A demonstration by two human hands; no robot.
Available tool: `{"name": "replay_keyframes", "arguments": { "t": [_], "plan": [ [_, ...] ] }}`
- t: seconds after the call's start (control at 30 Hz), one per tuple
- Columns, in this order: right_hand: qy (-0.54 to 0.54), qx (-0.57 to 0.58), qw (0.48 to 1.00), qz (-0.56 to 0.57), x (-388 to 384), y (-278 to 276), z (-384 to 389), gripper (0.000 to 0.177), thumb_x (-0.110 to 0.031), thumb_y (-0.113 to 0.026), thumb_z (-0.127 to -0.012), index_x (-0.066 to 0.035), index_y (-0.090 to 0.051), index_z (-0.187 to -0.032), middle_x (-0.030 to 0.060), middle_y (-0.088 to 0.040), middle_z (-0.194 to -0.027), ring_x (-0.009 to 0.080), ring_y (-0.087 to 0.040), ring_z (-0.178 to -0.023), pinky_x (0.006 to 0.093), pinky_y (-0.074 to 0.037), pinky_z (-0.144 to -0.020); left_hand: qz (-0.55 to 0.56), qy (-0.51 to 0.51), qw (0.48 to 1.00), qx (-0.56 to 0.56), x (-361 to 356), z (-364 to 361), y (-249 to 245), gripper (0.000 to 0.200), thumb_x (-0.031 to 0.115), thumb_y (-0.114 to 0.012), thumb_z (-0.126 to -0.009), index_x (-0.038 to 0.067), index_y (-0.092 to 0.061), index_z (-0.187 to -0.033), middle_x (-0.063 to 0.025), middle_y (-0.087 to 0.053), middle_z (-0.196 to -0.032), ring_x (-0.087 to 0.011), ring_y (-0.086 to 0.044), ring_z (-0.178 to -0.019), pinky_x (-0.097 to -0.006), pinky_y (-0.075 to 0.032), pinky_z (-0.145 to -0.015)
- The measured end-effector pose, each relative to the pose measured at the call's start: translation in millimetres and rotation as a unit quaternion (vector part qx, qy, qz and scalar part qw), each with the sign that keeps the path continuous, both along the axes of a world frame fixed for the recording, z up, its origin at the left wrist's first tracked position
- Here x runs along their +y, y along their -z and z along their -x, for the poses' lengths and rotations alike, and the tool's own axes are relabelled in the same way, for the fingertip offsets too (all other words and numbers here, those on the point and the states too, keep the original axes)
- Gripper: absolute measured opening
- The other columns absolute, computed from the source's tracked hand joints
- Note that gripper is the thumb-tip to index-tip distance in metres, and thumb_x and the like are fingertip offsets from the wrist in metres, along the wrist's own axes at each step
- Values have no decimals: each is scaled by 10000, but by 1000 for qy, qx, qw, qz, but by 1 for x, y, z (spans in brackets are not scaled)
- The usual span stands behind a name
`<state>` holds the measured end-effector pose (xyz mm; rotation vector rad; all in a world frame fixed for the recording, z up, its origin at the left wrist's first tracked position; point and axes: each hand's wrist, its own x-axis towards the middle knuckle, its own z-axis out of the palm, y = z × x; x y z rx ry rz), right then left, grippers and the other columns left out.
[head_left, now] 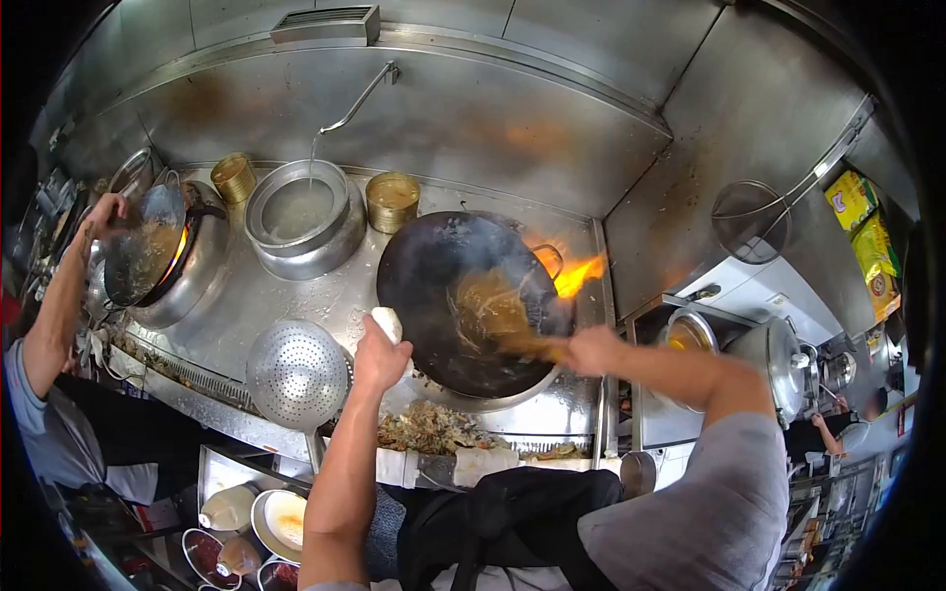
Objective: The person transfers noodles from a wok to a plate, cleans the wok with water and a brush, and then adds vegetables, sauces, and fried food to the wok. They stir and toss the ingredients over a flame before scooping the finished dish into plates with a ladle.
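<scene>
In front of me a large black wok [419, 266] sits on the burner, with steam over it and flames at its right rim. My left hand [376, 362] is closed round a folded white cloth [388, 323] at the wok's left rim. Blurred by motion, my right hand [594, 352] is closed on a yellow-brown, brush-like tool [532, 346] that reaches over the right side of the wok. Brown, swirling streaks [491, 307] show in the wok beyond the tool's end. A perforated strainer [298, 372] rests to the left of my left hand.
Behind stand a metal pot [347, 241] under a running spout and a tin can [392, 201]. Food scraps [439, 428] line the front gutter. At left a co-worker's hand [106, 215] is at another wok [138, 261]. Bowls [276, 522] stand lower left, a lidded pot [774, 360] right.
</scene>
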<state>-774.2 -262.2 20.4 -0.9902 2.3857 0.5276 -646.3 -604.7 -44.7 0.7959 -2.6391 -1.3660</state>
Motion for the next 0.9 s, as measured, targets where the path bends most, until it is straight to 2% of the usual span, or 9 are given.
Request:
{"name": "replay_keyframes", "arguments": {
  "t": [0.17, 0.23, 0.3, 0.47, 0.57, 0.63, 0.7, 0.83, 0.9],
  "plan": [
    [74, 124, 978, 148, -79, 83, 104, 433, -363, -498, -937, -219, -507, -1345, 197, -695, -948, 377, -678, -864, 496, -541, -756, 13, 30, 999, -26, -9, 11, 2, 654, 199, -673, -729, -76, -333, -1216, -369, -622, -1009, -504, -614, -988, -497, -487, -875],
    [188, 100, 954, 209, -101, 105, 56, 438, -350, -503, -932, -174, -501, -1333, 197, -693, -928, 388, -673, -859, 498, -540, -743, 17, 11, 1000, -11, -6, 6, -7, 635, 203, -693, -733, -75, -342, -1183, -362, -631, -959, -509, -617, -945, -508, -488, -861],
    [175, 100, 940, 275, -106, 113, 11, 478, -362, -519, -929, -175, -469, -1366, 203, -686, -903, 388, -672, -851, 500, -537, -743, 23, -13, 1000, 2, -2, 6, -6, 648, 209, -690, -735, -60, -338, -1208, -358, -633, -957, -508, -617, -943, -509, -488, -860],
    [29, 21, 991, 126, -32, 45, -30, 515, -374, -533, -924, -258, -438, -1416, 172, -682, -894, 354, -678, -831, 483, -544, -701, -1, -67, 998, 3, 12, 0, 2, 711, 215, -681, -736, -46, -316, -1286, -364, -630, -967, -510, -616, -951, -512, -486, -870],
    [-82, 24, 994, -72, 19, 22, 49, 421, -344, -554, -901, -223, -545, -1304, 151, -696, -863, 318, -696, -796, 467, -552, -682, 26, -23, 999, -20, 10, 6, 7, 701, 203, -683, -738, -61, -319, -1275, -367, -627, -981, -508, -614, -962, -508, -485, -879],
    [-101, 148, 984, 15, 8, 42, 120, 385, -336, -567, -885, -195, -583, -1243, 160, -695, -878, 326, -693, -789, 467, -550, -674, 28, -9, 999, -28, 1, 14, 14, 689, 190, -684, -739, -68, -319, -1263, -367, -625, -988, -506, -613, -967, -505, -483, -884],
    [6, 137, 988, 68, -52, 74, 137, 398, -342, -560, -898, -158, -573, -1251, 167, -693, -909, 339, -690, -807, 471, -548, -685, 23, 24, 999, -4, -2, 17, 16, 672, 187, -685, -741, -64, -326, -1250, -369, -625, -981, -507, -614, -962, -503, -486, -883],
    [178, 154, 936, 260, -85, 116, 43, 458, -362, -533, -928, -162, -514, -1340, 203, -678, -894, 376, -675, -808, 491, -538, -689, 18, 25, 1000, 5, -1, 16, 9, 653, 184, -683, -745, -61, -331, -1238, -359, -630, -985, -506, -616, -957, -503, -489, -870],
    [194, 82, 946, 247, -90, 129, 17, 473, -364, -535, -929, -192, -494, -1367, 204, -670, -892, 387, -667, -813, 486, -536, -701, 11, -31, 999, 0, 7, 5, 8, 645, 204, -699, -756, -59, -354, -1234, -340, -639, -998, -504, -617, -957, -503, -489, -857]
  ]
}}
